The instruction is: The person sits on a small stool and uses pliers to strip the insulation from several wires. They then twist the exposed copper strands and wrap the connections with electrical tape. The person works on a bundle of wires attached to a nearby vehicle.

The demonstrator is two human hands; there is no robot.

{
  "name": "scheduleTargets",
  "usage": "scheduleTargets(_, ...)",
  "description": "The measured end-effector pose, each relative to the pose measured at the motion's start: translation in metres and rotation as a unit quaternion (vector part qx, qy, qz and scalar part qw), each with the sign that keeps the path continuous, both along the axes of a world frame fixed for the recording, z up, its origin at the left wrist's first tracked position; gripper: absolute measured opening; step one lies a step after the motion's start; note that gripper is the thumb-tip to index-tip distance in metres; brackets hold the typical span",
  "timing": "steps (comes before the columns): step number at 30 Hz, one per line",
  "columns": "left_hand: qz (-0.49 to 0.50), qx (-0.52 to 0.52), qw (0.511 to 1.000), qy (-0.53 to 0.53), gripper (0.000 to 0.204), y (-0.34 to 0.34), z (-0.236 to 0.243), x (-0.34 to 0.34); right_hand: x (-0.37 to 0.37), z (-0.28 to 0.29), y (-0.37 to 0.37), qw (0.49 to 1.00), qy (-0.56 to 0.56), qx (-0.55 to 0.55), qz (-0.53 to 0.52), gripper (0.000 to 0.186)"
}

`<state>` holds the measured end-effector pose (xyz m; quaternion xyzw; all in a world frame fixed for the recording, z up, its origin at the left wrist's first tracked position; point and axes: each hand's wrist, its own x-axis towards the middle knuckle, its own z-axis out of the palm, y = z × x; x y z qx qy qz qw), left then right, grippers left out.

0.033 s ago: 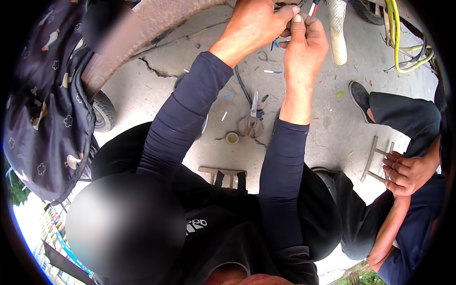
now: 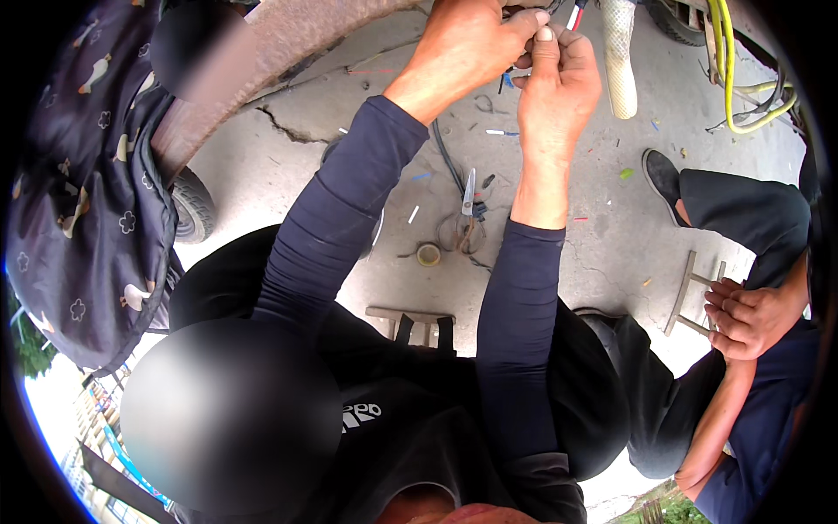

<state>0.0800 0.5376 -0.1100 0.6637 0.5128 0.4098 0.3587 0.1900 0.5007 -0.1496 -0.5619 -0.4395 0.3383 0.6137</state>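
Note:
Both my arms, in dark sleeves, reach up to the top edge of the picture. There my left hand (image 2: 476, 44) has its thumb and fingers closed in a pinch. Right against it, my right hand (image 2: 559, 87) pinches with the thumb pressed to the bent fingers. What lies between the fingertips is too small and too covered to make out. Just beyond my right fingers, thin red, white and black wires (image 2: 576, 16) show. A pale, scaly-looking sleeve (image 2: 619, 65) hangs to the right of that hand.
On the concrete floor lie scissors (image 2: 470, 194), a tape roll (image 2: 428, 254), a black cable (image 2: 447, 157) and scattered wire bits. A rusty beam (image 2: 205, 96) crosses at left. Yellow cable (image 2: 730, 79) hangs at upper right. Another person's clasped hands (image 2: 746, 319) rest at right, near a small stool (image 2: 683, 293).
My right hand has shifted very slightly to the left. Both hands keep their pinch, and nothing else visibly differs.

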Motion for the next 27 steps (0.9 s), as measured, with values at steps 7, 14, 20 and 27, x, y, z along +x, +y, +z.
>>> scheduleTargets(7, -0.02, -0.056, 0.99, -0.125, 0.028, -0.006, -0.003, 0.002, -0.006, 0.006, -0.009, 0.95, -0.274, 0.077, -0.125, 0.012)
scheduleTargets(14, -0.016, -0.027, 0.995, 0.095, 0.034, -0.017, 0.03, 0.006, 0.0, 0.005, -0.015, 0.923, -0.323, 0.135, -0.161, 0.012)
scheduleTargets(20, -0.116, -0.256, 0.948, -0.148, 0.042, -0.016, 0.047, 0.011, 0.008, 0.064, -0.055, 0.965, 0.241, -0.09, 0.048, 0.02)
scheduleTargets(27, -0.136, -0.311, 0.922, -0.186, 0.029, -0.014, 0.043, 0.004, 0.035, 0.077, -0.067, 0.8, 0.538, -0.136, 0.229, 0.022)
